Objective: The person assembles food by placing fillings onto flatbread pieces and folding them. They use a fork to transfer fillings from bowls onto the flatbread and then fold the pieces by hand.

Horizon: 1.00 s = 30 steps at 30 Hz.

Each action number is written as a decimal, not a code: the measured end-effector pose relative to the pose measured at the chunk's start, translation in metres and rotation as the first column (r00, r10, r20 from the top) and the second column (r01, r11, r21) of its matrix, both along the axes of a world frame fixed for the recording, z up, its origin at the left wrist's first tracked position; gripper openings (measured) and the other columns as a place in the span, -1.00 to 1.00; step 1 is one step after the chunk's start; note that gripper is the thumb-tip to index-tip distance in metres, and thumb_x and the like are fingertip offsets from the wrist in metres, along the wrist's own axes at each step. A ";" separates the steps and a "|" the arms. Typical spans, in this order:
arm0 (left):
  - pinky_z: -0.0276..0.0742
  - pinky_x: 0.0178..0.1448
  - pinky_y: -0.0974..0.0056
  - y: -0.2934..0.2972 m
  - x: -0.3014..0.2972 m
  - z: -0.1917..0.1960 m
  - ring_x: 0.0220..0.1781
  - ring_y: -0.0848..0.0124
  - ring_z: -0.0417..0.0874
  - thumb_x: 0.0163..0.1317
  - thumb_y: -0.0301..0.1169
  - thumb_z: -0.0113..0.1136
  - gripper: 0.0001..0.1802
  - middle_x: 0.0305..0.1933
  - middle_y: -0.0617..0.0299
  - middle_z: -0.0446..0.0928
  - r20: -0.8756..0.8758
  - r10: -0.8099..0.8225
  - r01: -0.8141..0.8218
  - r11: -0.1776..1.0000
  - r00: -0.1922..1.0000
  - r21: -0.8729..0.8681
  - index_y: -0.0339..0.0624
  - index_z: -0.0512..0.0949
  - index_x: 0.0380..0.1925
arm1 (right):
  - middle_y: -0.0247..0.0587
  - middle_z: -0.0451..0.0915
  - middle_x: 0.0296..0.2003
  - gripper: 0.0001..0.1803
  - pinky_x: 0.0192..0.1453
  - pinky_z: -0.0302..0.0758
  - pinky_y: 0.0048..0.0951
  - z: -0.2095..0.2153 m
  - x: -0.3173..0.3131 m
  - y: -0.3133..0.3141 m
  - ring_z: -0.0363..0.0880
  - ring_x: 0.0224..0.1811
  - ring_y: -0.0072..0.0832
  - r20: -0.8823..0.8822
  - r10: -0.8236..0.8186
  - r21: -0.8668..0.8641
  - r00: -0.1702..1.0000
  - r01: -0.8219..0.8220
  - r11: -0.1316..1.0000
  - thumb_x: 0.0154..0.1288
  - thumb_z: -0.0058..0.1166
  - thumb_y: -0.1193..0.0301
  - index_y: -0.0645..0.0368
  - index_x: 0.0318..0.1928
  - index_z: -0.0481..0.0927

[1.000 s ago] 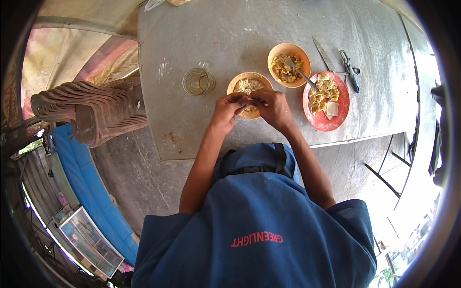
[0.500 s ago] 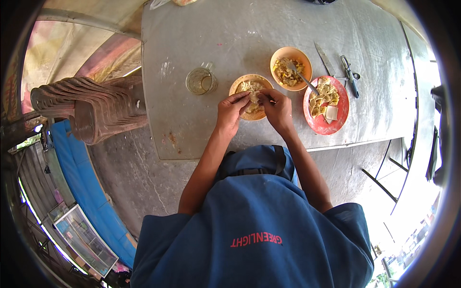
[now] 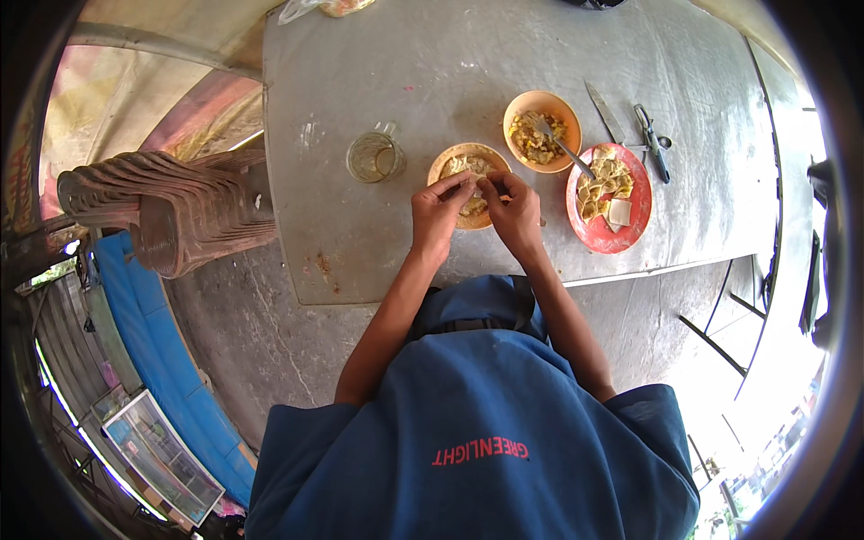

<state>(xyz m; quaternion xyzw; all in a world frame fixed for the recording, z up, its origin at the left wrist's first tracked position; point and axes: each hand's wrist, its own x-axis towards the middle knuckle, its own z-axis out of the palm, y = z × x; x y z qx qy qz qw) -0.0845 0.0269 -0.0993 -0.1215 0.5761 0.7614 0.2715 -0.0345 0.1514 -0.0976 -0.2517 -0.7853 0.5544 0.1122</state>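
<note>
Presently, one small pale piece (image 3: 477, 180) seems to be pinched by the fingers of both the left hand (image 3: 437, 211) and the right hand (image 3: 517, 214), over the near half of the tan bowl (image 3: 436, 169); its outline is mostly hidden. Left of the tan bowl: one glass mug (image 3: 374, 157). Right of it and beyond: one orange bowl (image 3: 565, 106), yellow-flecked mix included. Right: one red plate (image 3: 589, 239), folded pieces (image 3: 594, 189) included. Risk, as judged: tearing, if the pale piece is pulled too hard; dropping, if the pinch is loosened. Against half a second earlier, the gap between the two hands' fingertips is narrowed.
</note>
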 end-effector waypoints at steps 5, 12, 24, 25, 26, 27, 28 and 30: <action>0.67 0.04 0.39 -0.009 -0.002 -0.006 -0.10 0.44 0.72 0.27 -0.69 0.25 -0.78 -0.16 0.12 0.69 -0.114 -0.137 0.120 0.983 0.984 -0.141 -0.44 0.61 -0.08 | -0.03 0.70 -0.29 -0.86 -0.21 0.62 -0.30 0.000 0.003 0.001 0.75 -0.30 -0.24 -0.115 0.136 -0.031 0.984 -0.141 0.990 0.27 0.23 0.51 0.30 -0.19 0.69; 0.68 -0.07 0.36 -0.019 -0.005 -0.010 -0.18 0.43 0.73 0.28 -0.68 0.24 -0.86 -0.24 0.06 0.69 -0.271 -0.424 0.264 0.841 0.864 -0.472 -0.44 0.54 -0.18 | 0.00 0.69 -0.29 -0.84 -0.22 0.63 -0.28 0.001 0.011 0.013 0.73 -0.29 -0.08 -0.080 0.415 0.274 0.906 -0.380 0.883 0.24 0.20 0.54 0.26 -0.16 0.71; 0.64 -0.03 0.42 -0.011 -0.007 -0.008 -0.17 0.49 0.69 0.33 -0.65 0.20 -0.85 -0.22 0.17 0.68 -0.137 -0.179 0.152 0.971 0.974 -0.186 -0.41 0.65 -0.13 | -0.29 0.67 -0.24 -0.82 -0.06 0.62 -0.57 -0.023 0.011 0.002 0.65 -0.23 -0.59 0.052 -0.044 -0.920 0.998 0.065 0.386 0.50 0.06 0.44 0.30 -0.07 0.65; 0.64 -0.01 0.41 -0.009 -0.007 -0.008 -0.16 0.48 0.69 0.33 -0.65 0.20 -0.85 -0.20 0.16 0.68 -0.101 -0.141 0.128 0.983 0.985 -0.129 -0.41 0.65 -0.12 | -0.30 0.67 -0.23 -0.82 -0.06 0.62 -0.57 -0.023 0.011 0.002 0.64 -0.22 -0.60 0.005 -0.056 -0.941 0.998 0.024 0.339 0.50 0.06 0.44 0.28 -0.08 0.65; 0.65 0.00 0.41 -0.008 -0.007 -0.008 -0.14 0.46 0.69 0.34 -0.65 0.19 -0.84 -0.18 0.15 0.68 -0.064 -0.105 0.100 0.992 0.992 -0.073 -0.41 0.64 -0.11 | -0.31 0.67 -0.22 -0.83 -0.06 0.62 -0.58 -0.023 0.011 0.002 0.64 -0.21 -0.61 -0.010 -0.072 -0.955 0.997 0.012 0.297 0.50 0.07 0.44 0.26 -0.08 0.65; 0.66 0.02 0.40 -0.008 -0.007 -0.008 -0.13 0.45 0.69 0.34 -0.65 0.18 -0.84 -0.17 0.14 0.68 -0.011 -0.065 0.064 0.997 0.998 -0.031 -0.40 0.64 -0.11 | -0.32 0.66 -0.21 -0.84 -0.06 0.61 -0.58 -0.022 0.011 0.002 0.63 -0.20 -0.62 0.000 -0.094 -0.964 0.996 0.025 0.266 0.50 0.07 0.43 0.24 -0.08 0.65; 0.65 0.00 0.40 -0.007 -0.007 -0.008 -0.13 0.47 0.69 0.34 -0.65 0.19 -0.84 -0.15 0.13 0.68 0.021 -0.017 0.016 0.999 1.000 0.037 -0.39 0.65 -0.11 | -0.32 0.67 -0.22 -0.83 -0.07 0.61 -0.58 -0.021 0.011 0.001 0.63 -0.20 -0.63 -0.014 -0.121 -0.957 0.993 0.022 0.291 0.49 0.09 0.43 0.24 -0.08 0.66; 0.63 -0.02 0.41 -0.006 -0.007 -0.009 -0.13 0.49 0.69 0.33 -0.65 0.20 -0.84 -0.13 0.13 0.69 0.124 0.080 -0.097 0.985 0.989 0.143 -0.38 0.66 -0.12 | -0.33 0.68 -0.23 -0.82 -0.09 0.60 -0.58 -0.020 0.010 0.001 0.62 -0.22 -0.66 -0.025 -0.174 -0.935 0.984 0.039 0.354 0.48 0.12 0.41 0.25 -0.06 0.67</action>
